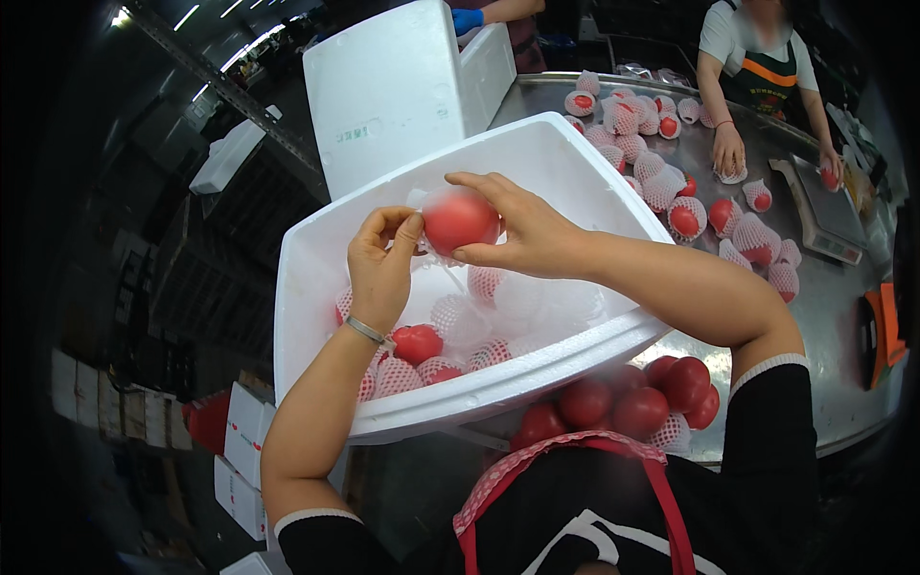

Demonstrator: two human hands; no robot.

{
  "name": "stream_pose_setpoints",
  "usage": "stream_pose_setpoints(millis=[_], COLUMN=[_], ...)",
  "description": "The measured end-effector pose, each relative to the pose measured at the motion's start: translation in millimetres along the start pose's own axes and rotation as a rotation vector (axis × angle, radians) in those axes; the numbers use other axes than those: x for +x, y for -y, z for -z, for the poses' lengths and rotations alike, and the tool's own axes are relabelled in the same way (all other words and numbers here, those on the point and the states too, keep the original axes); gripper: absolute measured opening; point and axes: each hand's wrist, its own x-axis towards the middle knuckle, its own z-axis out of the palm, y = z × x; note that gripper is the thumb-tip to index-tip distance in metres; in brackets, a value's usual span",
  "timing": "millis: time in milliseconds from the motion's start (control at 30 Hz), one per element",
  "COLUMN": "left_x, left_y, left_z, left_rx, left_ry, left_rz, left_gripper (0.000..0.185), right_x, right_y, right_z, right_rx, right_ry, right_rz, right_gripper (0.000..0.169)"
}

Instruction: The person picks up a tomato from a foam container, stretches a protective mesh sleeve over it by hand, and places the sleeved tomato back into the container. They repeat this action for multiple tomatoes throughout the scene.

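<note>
Over the white foam box [604, 187], my right hand [535, 233] grips a large red tomato [460, 221] between thumb and fingers. My left hand [381, 251], wearing a band at the wrist, pinches the edge of a white foam net sleeve [436, 253] at the tomato's left side. The sleeve is mostly hidden behind the fruit. Inside the box lie several tomatoes in net sleeves [397, 378], a tomato with its red skin exposed [417, 343] and pale empty-looking sleeves [460, 320].
Bare tomatoes [636, 411] sit between the box and my apron. Netted tomatoes [625, 118] spread over the metal table [812, 323], beside a weighing scale [826, 208]. A co-worker [762, 65] stands across it. Another foam box [388, 93] stands behind, near a blue-gloved hand [467, 20].
</note>
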Motion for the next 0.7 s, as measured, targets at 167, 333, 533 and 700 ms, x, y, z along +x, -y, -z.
stream_pose_setpoints(millis=[167,333,533,700], left_x=[5.7,3.6,9.3,7.4], left_y=[0.1,-10.1,-1.0,-9.5], left_z=[8.0,16.9,21.8,16.0], left_rx=[-0.169,-0.486,-0.863,-0.777], left_ry=[-0.048,-0.087,-0.065,-0.081], left_rz=[0.270,0.555,0.608,0.503], left_gripper=[0.025,0.026,0.028,0.027], right_x=[4.3,6.6,3.8,12.2], right_y=[-4.5,-3.6,-3.4,6.1], right_z=[0.5,4.8,-6.8,0.5], right_rx=[0.118,0.059,0.417,1.083], right_ry=[0.053,0.139,0.223,0.303], right_rz=[-0.056,0.043,0.042,-0.405], right_gripper=[0.076,0.076,0.070,0.067])
